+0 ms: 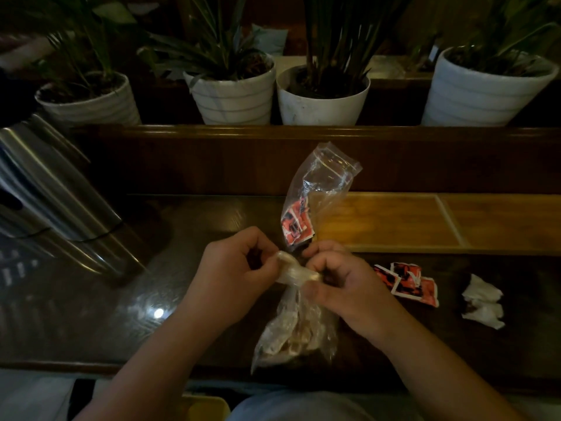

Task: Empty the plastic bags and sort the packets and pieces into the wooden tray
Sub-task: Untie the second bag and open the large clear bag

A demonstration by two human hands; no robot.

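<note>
My left hand (239,262) and my right hand (343,278) both pinch the twisted neck of a clear plastic bag (296,329) that lies on the dark table and holds pale pieces. Just beyond my hands a second clear bag (318,189) stands open, with red packets (296,224) in its lower part. The wooden tray (425,220) lies to the right behind my hands, and its two visible compartments hold nothing. Loose red packets (406,282) lie on the table right of my right hand.
Crumpled white wrappers (482,299) lie at the far right. A steel appliance (51,192) stands at the left. A wooden ledge (303,132) runs behind the table with several white plant pots (233,95). The table's front edge is close to my lap.
</note>
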